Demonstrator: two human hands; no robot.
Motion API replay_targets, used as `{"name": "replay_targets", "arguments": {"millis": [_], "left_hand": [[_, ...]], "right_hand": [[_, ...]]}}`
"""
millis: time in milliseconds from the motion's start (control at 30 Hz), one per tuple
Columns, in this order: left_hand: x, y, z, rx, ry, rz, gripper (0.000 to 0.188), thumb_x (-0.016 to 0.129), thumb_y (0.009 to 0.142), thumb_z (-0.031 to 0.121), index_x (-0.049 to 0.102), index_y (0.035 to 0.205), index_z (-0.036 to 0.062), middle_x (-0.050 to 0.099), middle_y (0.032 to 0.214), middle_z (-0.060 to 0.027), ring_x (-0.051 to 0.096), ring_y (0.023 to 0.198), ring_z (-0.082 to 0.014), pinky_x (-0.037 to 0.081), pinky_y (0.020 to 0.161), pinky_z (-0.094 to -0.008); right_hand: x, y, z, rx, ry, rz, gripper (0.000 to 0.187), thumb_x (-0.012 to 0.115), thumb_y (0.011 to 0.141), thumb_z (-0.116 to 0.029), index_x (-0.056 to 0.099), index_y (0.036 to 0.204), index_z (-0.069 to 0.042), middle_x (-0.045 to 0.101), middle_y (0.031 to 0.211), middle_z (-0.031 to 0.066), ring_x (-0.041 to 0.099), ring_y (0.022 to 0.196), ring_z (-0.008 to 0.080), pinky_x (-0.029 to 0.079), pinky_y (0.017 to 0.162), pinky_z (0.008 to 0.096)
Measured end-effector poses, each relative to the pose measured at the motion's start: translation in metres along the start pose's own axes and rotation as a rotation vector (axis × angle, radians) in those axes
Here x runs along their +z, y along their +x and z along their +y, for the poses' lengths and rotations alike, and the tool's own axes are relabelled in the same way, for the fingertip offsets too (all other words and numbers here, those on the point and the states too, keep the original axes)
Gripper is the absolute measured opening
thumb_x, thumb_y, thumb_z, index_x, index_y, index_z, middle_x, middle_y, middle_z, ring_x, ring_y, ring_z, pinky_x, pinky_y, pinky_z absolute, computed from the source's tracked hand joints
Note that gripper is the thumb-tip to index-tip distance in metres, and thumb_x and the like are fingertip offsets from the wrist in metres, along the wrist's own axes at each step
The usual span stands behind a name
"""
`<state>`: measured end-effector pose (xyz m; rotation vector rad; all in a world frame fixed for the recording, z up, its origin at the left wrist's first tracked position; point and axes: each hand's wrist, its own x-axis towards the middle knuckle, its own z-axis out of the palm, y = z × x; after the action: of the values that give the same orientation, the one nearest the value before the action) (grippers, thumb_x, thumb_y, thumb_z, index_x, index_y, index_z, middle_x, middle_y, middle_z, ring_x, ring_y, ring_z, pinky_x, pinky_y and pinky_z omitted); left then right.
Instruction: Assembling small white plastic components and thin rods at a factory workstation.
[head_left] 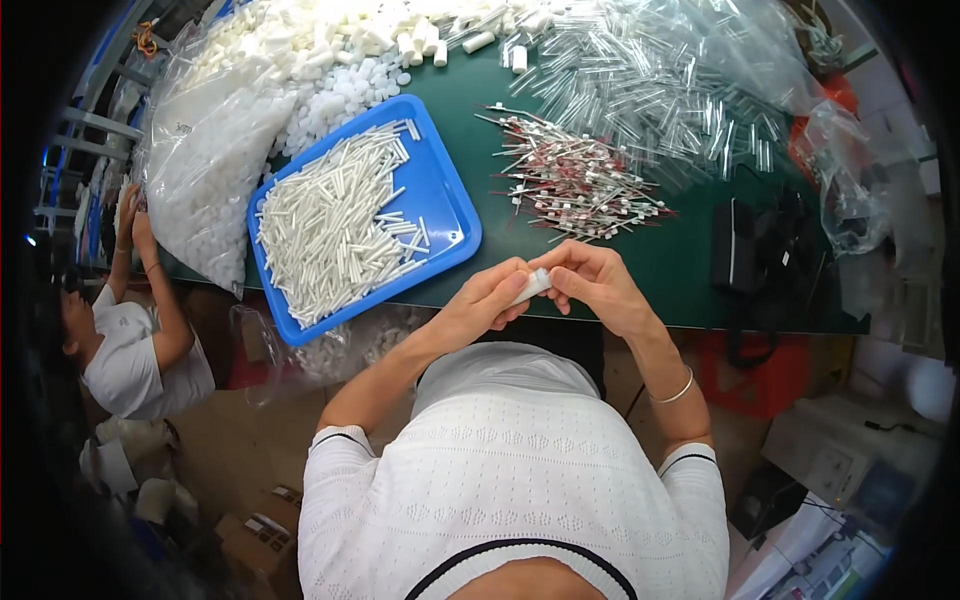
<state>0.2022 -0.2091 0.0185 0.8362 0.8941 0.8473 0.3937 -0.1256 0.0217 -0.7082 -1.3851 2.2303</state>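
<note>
Close to the table's near edge, my two hands meet around a small white cylinder [535, 284]. My left hand [488, 298] wraps its lower left end, with the fingers curled under it. The fingertips of my right hand [592, 280] pinch the upper right end. Left of my hands lies a blue tray [462, 215] filled with short white sticks [330, 225]. Just beyond my right hand is a loose heap of thin red-and-white wired parts [580, 180] with small white blocks on them.
Clear plastic tubes [660, 90] cover the far right of the green table [450, 90]. White cylinders [290, 40] and translucent caps [345, 95] pile up behind the tray, beside a plastic bag [205, 170]. A black box [735, 245] stands at right. Another person [150, 350] works at far left.
</note>
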Motion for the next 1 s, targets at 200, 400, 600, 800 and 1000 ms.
{"name": "replay_targets", "arguments": {"millis": [200,400,600,800,1000], "left_hand": [[0.004,-0.01,0.003,0.163,0.399,0.062,0.022,0.051,0.097,0.024,0.051,0.105,0.0035,0.051,0.074,-0.0019,0.048,0.065,-0.0121,0.04,0.057,-0.0276],[0.003,-0.014,0.003,0.371,0.841,0.156,0.02,0.059,0.09,0.016,0.053,0.101,0.0006,0.057,0.077,-0.0142,0.058,0.068,-0.0292,0.044,0.061,-0.0353],[0.001,-0.01,-0.005,0.482,0.998,0.214,0.02,0.062,0.088,0.015,0.055,0.099,0.0005,0.059,0.078,-0.0154,0.06,0.07,-0.0329,0.045,0.061,-0.0364],[-0.002,-0.005,-0.002,0.517,0.973,0.234,0.02,0.066,0.083,0.011,0.057,0.098,0.0014,0.059,0.082,-0.015,0.059,0.073,-0.0325,0.045,0.061,-0.0372],[0.003,-0.007,-0.014,0.638,1.057,0.315,0.024,0.072,0.076,0.007,0.057,0.094,0.0015,0.055,0.078,-0.0138,0.057,0.07,-0.0327,0.045,0.061,-0.0387]], "right_hand": [[0.0,-0.003,0.006,0.008,0.001,-0.04,0.02,0.06,0.092,-0.01,0.061,0.108,0.003,0.062,0.086,0.0037,0.057,0.072,0.0057,0.048,0.057,0.0194],[-0.001,-0.002,0.007,-0.013,0.015,-0.082,0.014,0.063,0.089,-0.006,0.064,0.099,0.003,0.064,0.088,0.0061,0.058,0.069,0.0072,0.051,0.056,0.0205],[-0.002,0.005,0.014,0.021,-0.019,-0.084,0.013,0.06,0.088,0.001,0.065,0.1,0.003,0.059,0.086,0.0054,0.059,0.072,0.0103,0.054,0.056,0.0222],[-0.002,0.003,0.016,0.011,0.08,-0.017,0.013,0.063,0.089,-0.006,0.066,0.099,0.002,0.062,0.084,0.0036,0.058,0.069,0.0072,0.051,0.057,0.021],[0.005,-0.001,0.02,-0.035,0.113,-0.031,0.011,0.062,0.088,-0.001,0.066,0.097,0.003,0.058,0.085,0.0056,0.058,0.069,0.0108,0.051,0.057,0.0225]]}}
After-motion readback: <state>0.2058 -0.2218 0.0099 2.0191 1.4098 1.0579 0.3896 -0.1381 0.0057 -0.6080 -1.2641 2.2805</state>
